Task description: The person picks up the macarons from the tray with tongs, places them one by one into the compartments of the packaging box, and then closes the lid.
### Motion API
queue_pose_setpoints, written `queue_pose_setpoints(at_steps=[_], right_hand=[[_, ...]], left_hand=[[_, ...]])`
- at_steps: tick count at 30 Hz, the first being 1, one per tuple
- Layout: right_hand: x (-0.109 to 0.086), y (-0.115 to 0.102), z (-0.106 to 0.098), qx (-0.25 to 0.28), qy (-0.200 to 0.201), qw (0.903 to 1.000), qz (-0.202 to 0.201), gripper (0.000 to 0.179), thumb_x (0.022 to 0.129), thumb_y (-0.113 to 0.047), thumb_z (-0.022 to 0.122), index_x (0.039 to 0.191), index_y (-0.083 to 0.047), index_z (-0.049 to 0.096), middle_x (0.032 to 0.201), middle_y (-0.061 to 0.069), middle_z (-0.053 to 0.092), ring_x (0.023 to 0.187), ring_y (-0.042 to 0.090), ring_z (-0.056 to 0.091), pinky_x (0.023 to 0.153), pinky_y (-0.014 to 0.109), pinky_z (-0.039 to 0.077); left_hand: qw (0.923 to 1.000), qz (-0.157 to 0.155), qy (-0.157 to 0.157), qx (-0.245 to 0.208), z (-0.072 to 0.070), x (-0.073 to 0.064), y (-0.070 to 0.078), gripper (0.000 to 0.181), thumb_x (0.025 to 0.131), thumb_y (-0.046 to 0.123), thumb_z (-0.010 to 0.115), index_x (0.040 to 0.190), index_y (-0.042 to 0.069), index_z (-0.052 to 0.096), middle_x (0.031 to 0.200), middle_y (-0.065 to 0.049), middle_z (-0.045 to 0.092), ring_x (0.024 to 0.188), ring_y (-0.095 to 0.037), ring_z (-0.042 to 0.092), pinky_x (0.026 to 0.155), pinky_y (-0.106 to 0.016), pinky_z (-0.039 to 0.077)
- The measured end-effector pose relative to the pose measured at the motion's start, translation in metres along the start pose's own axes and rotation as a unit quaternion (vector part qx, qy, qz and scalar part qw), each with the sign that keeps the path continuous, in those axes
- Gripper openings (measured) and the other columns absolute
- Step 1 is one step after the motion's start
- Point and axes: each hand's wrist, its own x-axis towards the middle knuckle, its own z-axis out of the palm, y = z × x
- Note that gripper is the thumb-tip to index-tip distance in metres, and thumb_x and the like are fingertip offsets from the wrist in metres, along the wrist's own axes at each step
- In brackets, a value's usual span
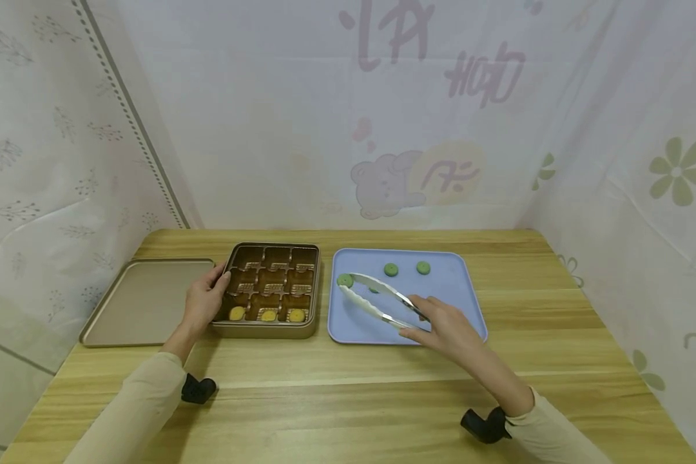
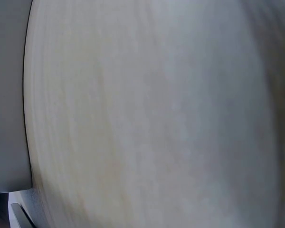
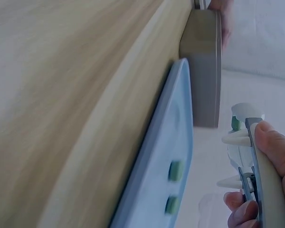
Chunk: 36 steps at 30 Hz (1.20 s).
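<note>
My left hand (image 1: 203, 299) grips the left side of a bronze square tin (image 1: 267, 330), thumb at its rim. Inside the tin sits a brown divided insert (image 1: 274, 272); yellow round cookies (image 1: 269, 315) lie in its three front compartments. With my right hand (image 1: 445, 327) I hold tongs (image 1: 377, 309) with white scalloped ends. Between their tips is a green round cookie (image 1: 345, 280), over the left part of a blue tray (image 1: 403, 332). Farther back on the tray lie two green cookies (image 1: 391, 269), and another is partly hidden behind the tongs. The right wrist view also shows the tongs (image 3: 263, 171).
A flat bronze lid (image 1: 145, 303) lies left of the tin, partly behind my left hand. Everything rests on a wood-grain table (image 1: 325, 399). Printed fabric (image 1: 267, 129) closes off the back and both sides. Black wrist devices (image 1: 486, 426) sit at both cuffs.
</note>
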Motion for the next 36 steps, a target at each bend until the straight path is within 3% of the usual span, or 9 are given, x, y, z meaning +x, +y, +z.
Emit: queue_pose_setpoints(at_steps=[8, 16, 24, 36], right_hand=[[0.033, -0.023, 0.009, 0.011, -0.032, 0.9994, -0.01, 0.063, 0.08, -0.038, 0.073, 0.129, -0.003, 0.055, 0.091, 0.011, 0.065, 0.078, 0.023, 0.063, 0.058, 0.027, 0.048], [0.059, -0.034, 0.018, -0.016, -0.044, 0.9988, -0.016, 0.057, 0.08, -0.041, 0.073, 0.123, -0.006, 0.059, 0.088, 0.01, 0.064, 0.071, 0.015, 0.059, 0.054, 0.024, 0.046], [0.07, -0.038, 0.026, -0.024, -0.057, 0.998, -0.016, 0.052, 0.078, -0.039, 0.075, 0.117, -0.006, 0.061, 0.079, 0.005, 0.059, 0.061, 0.01, 0.048, 0.049, 0.021, 0.039], [0.078, -0.042, 0.026, -0.03, -0.088, 0.9956, -0.011, 0.046, 0.08, -0.041, 0.073, 0.108, -0.006, 0.062, 0.078, 0.006, 0.059, 0.06, 0.011, 0.044, 0.048, 0.021, 0.036]], left_hand=[[1.0, -0.001, 0.005, 0.002, 0.001, 0.002, 0.002, 0.052, 0.102, 0.032, 0.04, 0.143, 0.001, 0.037, 0.14, -0.025, 0.044, 0.131, -0.038, 0.038, 0.104, -0.051, 0.035], [1.0, -0.003, 0.003, 0.005, -0.001, 0.002, 0.002, 0.051, 0.102, 0.031, 0.04, 0.144, 0.002, 0.037, 0.141, -0.025, 0.042, 0.133, -0.038, 0.036, 0.106, -0.051, 0.034], [1.0, 0.0, 0.005, 0.006, -0.001, 0.0, 0.002, 0.052, 0.102, 0.031, 0.04, 0.144, 0.002, 0.037, 0.141, -0.025, 0.041, 0.133, -0.038, 0.035, 0.106, -0.051, 0.033], [1.0, 0.004, 0.005, 0.007, -0.002, -0.001, 0.002, 0.053, 0.102, 0.032, 0.04, 0.144, 0.001, 0.036, 0.141, -0.025, 0.041, 0.133, -0.039, 0.035, 0.106, -0.051, 0.033]])
